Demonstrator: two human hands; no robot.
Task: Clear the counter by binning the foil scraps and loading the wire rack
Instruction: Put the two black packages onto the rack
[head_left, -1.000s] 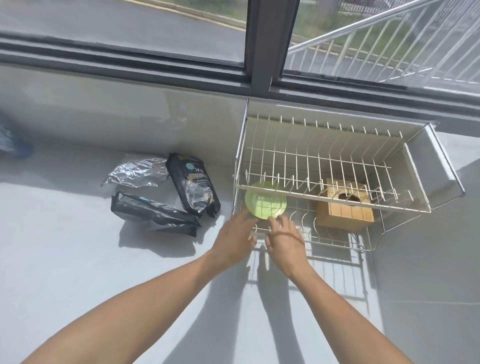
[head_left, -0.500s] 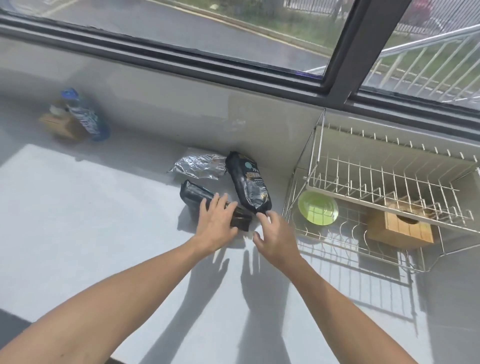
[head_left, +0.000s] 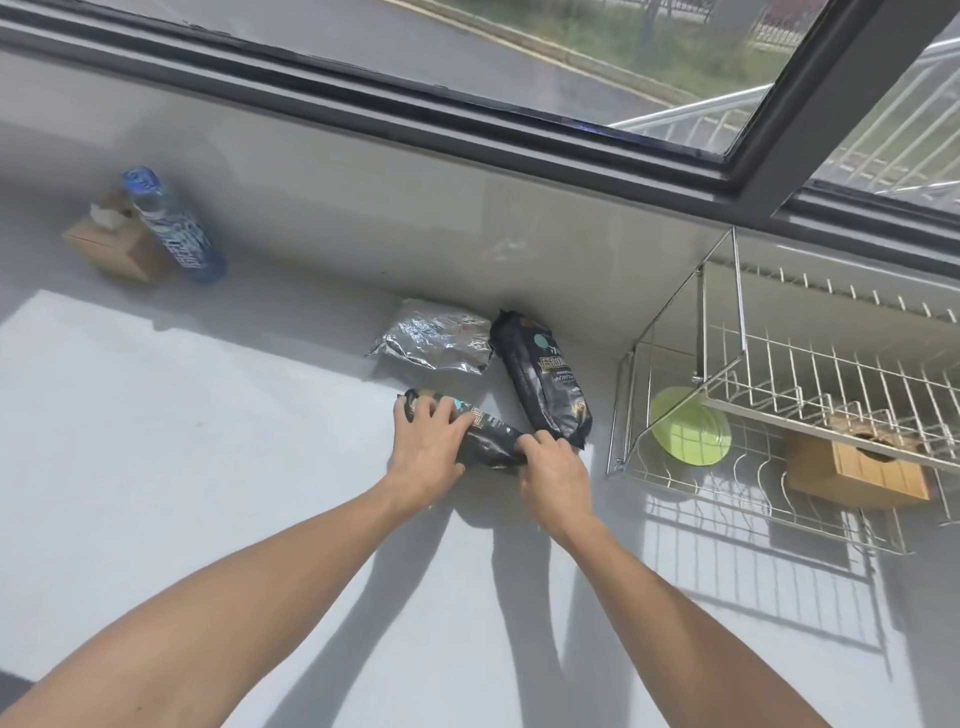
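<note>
Three foil packets lie by the back wall. The nearest black packet (head_left: 485, 434) lies flat, with my left hand (head_left: 428, 449) closed over its left end and my right hand (head_left: 553, 470) gripping its right end. A second black packet (head_left: 543, 382) lies just behind my right hand. A crumpled silver foil packet (head_left: 434, 338) rests behind both. To the right stands the two-tier wire rack (head_left: 727, 358), holding a green plate (head_left: 691, 434) and a wooden box (head_left: 857, 467) on its lower tier.
At the far left, a blue bottle (head_left: 174, 228) leans against a wooden tissue box (head_left: 111, 249). A dark window frame (head_left: 467, 109) runs above the back wall. The white counter (head_left: 208, 467) stretches toward me in sunlight.
Both hands left the green plate in the rack, moved left and closed on the nearest black packet. The camera swung left, bringing the bottle and tissue box into sight.
</note>
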